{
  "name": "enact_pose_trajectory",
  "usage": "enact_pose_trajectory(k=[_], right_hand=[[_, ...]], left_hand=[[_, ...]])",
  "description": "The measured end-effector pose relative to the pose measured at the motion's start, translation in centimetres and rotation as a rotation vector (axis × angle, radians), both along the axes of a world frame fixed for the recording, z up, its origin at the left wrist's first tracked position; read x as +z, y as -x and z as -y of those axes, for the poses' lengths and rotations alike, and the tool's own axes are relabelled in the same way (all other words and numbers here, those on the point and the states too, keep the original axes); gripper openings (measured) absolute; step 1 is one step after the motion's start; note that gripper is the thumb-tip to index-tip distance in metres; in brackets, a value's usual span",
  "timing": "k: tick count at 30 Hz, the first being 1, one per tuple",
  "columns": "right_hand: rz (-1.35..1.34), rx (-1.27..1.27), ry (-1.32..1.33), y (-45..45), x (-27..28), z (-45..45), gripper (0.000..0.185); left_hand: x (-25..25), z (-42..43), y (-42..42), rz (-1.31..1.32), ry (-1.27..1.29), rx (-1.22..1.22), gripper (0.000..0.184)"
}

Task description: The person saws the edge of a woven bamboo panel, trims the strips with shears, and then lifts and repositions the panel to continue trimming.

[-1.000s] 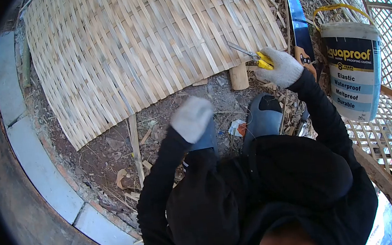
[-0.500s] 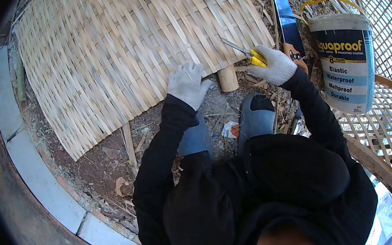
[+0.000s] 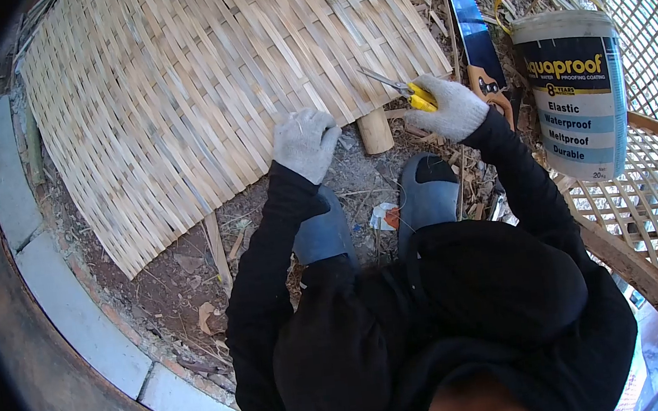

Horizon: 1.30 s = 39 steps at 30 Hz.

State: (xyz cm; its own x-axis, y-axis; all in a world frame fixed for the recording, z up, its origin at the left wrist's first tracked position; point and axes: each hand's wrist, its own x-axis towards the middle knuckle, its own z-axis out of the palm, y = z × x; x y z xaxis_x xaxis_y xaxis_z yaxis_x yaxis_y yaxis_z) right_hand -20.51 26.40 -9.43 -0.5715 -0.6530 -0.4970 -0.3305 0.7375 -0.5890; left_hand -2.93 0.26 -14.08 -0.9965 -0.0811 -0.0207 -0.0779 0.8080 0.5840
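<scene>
A large woven bamboo mat (image 3: 197,91) lies in front of me. My gloved left hand (image 3: 307,145) is at its near edge, fingers curled and thumb pressed against them; a thin pale sliver shows at the fingertips, too small to make out. In my gloved right hand (image 3: 451,109) are yellow-handled pliers (image 3: 412,94), their long narrow jaws pointing left over the mat's near right corner. A short round wooden piece (image 3: 375,132) sticks out from under the mat between my hands.
Right of the mat lies a handsaw (image 3: 476,37) with a blue blade and wooden handle. Beside it stands an Aquaproof bucket (image 3: 570,100), against a lattice panel (image 3: 650,51). Pale blocks (image 3: 87,311) edge the ground on the left. Bamboo scraps litter the ground around my shoes (image 3: 430,195).
My left hand has gone from lying spread on the mat's edge to a closed pinch, slightly lower and left. The right hand still holds the pliers. The view has shifted slightly.
</scene>
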Motion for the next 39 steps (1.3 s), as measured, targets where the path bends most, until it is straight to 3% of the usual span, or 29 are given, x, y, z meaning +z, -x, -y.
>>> enact_pose_trajectory(k=[4, 10, 13, 16, 22, 28, 34, 37, 39], right_hand=[[0.01, -0.013, -0.005, -0.2, 0.2, 0.1, 0.064], [0.042, -0.025, -0.007, -0.6, 0.5, -0.3, 0.062], [0.034, -0.032, 0.018, -0.9, 0.3, -0.4, 0.061], [0.033, -0.023, 0.0, -0.9, 0.3, -0.4, 0.062], [0.051, -0.047, -0.026, -0.2, 1.1, -0.3, 0.063], [0.024, -0.103, -0.027, 0.3, 0.3, -1.9, 0.063], [0.046, -0.135, -0.063, -0.1, 0.7, -2.3, 0.063], [0.048, -0.142, -0.041, -0.5, 0.4, -2.3, 0.065], [0.055, -0.14, -0.027, -0.6, 0.5, -2.0, 0.066]], left_hand=[[-1.4, -0.1, -0.6, -0.089, -0.041, 0.006, 0.013], [-1.5, 1.2, -0.3, -0.064, -0.201, 0.211, 0.012], [-0.9, 1.6, -0.6, -0.059, -0.183, 0.211, 0.014], [0.5, 1.0, -0.6, -0.084, -0.027, -0.006, 0.015], [-0.7, 1.0, -0.5, -0.027, -0.062, -0.043, 0.012], [-1.1, 0.8, 0.0, -0.085, -0.05, -0.03, 0.007], [-0.4, 1.1, 1.5, -0.077, -0.115, 0.139, 0.009], [0.8, -0.1, 3.3, -0.134, -0.12, -0.048, 0.013], [0.6, -1.2, 5.0, -0.062, 0.034, -0.204, 0.016]])
